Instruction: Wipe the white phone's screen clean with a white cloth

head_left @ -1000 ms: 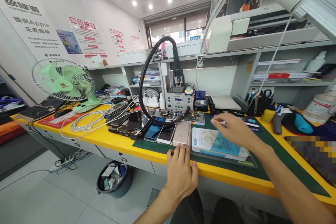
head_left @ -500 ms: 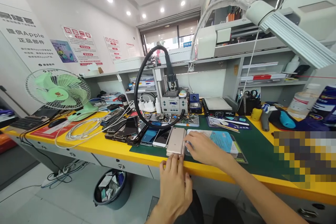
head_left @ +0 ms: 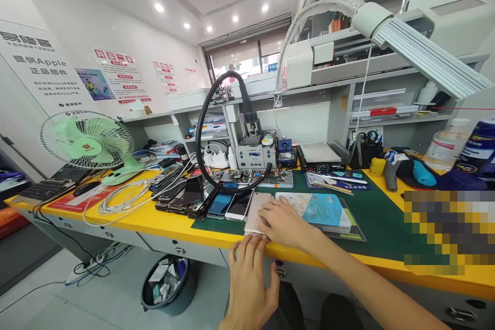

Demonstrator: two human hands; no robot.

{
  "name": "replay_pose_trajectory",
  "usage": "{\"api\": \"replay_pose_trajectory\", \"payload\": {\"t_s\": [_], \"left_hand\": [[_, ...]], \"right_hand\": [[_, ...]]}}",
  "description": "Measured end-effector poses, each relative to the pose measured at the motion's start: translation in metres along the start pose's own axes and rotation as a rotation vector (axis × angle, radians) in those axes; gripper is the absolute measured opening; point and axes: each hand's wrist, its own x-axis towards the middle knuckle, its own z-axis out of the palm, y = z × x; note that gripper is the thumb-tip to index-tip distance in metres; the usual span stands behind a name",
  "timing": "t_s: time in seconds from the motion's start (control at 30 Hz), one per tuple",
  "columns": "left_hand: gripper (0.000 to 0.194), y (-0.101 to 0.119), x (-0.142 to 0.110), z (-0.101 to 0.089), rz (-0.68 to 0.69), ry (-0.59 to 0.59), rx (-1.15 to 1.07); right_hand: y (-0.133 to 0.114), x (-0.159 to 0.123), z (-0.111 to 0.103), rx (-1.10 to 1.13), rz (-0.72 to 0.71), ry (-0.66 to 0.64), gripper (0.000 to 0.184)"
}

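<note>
A rose-gold phone (head_left: 256, 207) lies face down on the green mat (head_left: 371, 219) at the front of the yellow bench. My right hand (head_left: 283, 223) rests flat on the phone's right side, fingers spread. My left hand (head_left: 248, 278) touches the phone's near end with its fingertips at the bench edge. Just right of the phone sits a white and blue box (head_left: 315, 209) on a dark pad. A row of other phones (head_left: 216, 203) lies to the left.
A hot-air station (head_left: 256, 153) with a looping black hose stands behind. A green fan (head_left: 87, 143), white cables (head_left: 124, 196) and a keyboard fill the left. Tools, bottles and a lamp arm (head_left: 421, 51) are on the right. A waste bin (head_left: 167, 281) sits under the bench.
My right hand came back from the tools behind the box and moved left onto the rose-gold phone. My left hand stayed at the phone's near end. The view shifted slightly.
</note>
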Motion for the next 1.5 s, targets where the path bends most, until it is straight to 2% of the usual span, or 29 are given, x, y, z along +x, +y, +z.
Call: {"api": "replay_pose_trajectory", "payload": {"t_s": [0.2,0.43,0.57,0.8,1.03,1.17,1.5], "left_hand": [[0.042,-0.008,-0.003,0.007,0.083,0.051,0.039],[0.049,-0.014,-0.011,0.014,0.092,0.000,0.062],[0.047,-0.014,-0.012,0.015,0.078,-0.016,0.037],[0.041,-0.018,-0.008,0.013,0.108,-0.015,0.065],[0.032,-0.026,0.002,0.012,0.193,0.090,0.054],[0.026,-0.033,0.002,0.008,0.248,0.057,0.048],[0.038,-0.046,0.006,-0.015,0.445,0.024,0.100]], "right_hand": [[0.001,0.002,-0.007,-0.013,0.053,-0.049,0.035],[0.002,0.003,0.000,-0.005,0.000,-0.030,0.040],[0.000,0.007,0.006,-0.124,0.016,-0.007,0.032],[0.007,0.006,-0.001,-0.061,-0.002,-0.018,0.026],[0.010,0.006,-0.002,-0.034,0.004,-0.040,0.022],[0.009,0.007,-0.005,-0.035,-0.019,-0.060,0.019],[0.005,0.006,-0.009,-0.044,0.004,-0.053,0.022]]}}
